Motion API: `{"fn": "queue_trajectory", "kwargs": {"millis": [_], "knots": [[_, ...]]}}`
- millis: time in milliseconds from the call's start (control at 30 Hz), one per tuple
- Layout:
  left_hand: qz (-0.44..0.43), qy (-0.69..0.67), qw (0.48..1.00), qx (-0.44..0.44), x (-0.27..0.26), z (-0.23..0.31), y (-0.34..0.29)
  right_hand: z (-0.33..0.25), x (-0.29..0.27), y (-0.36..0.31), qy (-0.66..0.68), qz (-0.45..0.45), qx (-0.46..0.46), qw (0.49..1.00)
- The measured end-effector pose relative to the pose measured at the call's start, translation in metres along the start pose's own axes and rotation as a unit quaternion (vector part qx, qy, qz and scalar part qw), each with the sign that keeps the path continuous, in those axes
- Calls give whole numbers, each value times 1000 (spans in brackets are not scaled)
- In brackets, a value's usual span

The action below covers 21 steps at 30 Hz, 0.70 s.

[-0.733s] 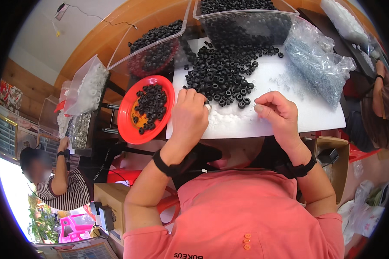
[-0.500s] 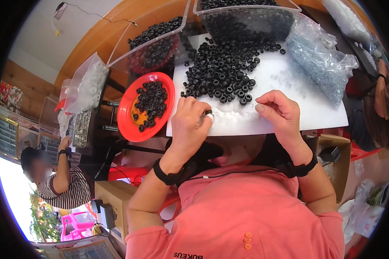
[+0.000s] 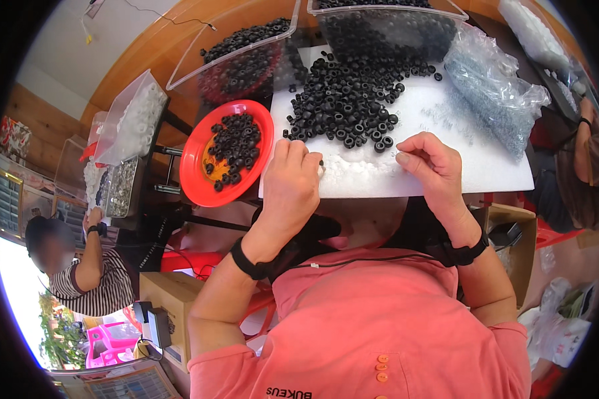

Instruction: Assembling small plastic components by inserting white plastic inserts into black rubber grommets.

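Note:
At the near left of the white foam board (image 3: 486,179), my left hand (image 3: 291,179) is closed, its back turned up. Beyond its fingertips peeks a bit of a small black plastic part (image 3: 321,163); the fingers hide most of it. To the right, my right hand (image 3: 435,166) pinches thumb and forefinger together, and what lies between them is too small to make out. Between the hands lies a low spread of small white pieces (image 3: 356,171). Just beyond, a large heap of hollow black plastic parts (image 3: 343,100) covers the board's middle.
Left of the board, a red plate (image 3: 192,179) holds more black parts. Clear bins (image 3: 246,50) of black parts stand behind. A plastic bag (image 3: 496,93) of small grey metal pieces lies at right. Another person (image 3: 90,272) sits at far left; an arm (image 3: 584,139) shows at far right.
My left hand has moved slightly up and rolled over, so its black part shows less. The right hand keeps its pinch near the same spot. The whole view has shifted a little.

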<state>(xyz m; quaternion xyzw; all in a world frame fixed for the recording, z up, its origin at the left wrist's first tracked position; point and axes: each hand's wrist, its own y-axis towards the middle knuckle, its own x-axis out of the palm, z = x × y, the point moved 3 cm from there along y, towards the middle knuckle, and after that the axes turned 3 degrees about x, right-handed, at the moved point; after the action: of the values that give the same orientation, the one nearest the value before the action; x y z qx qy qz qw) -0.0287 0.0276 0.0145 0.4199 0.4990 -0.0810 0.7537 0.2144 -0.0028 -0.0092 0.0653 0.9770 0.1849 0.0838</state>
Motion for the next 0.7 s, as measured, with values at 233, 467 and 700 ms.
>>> {"fn": "queue_trajectory", "kwargs": {"millis": [233, 467, 700], "knots": [[4, -408, 892, -196, -1, 8, 1, -24, 18, -8, -66, -19, -75, 995], [-16, -733, 608, -303, 10, 30, 1, -39, 37, -7, -58, -18, -111, 992], [-25, -772, 541, -333, 22, 38, -1, -49, 38, -10, -100, -6, -183, 978]]}}
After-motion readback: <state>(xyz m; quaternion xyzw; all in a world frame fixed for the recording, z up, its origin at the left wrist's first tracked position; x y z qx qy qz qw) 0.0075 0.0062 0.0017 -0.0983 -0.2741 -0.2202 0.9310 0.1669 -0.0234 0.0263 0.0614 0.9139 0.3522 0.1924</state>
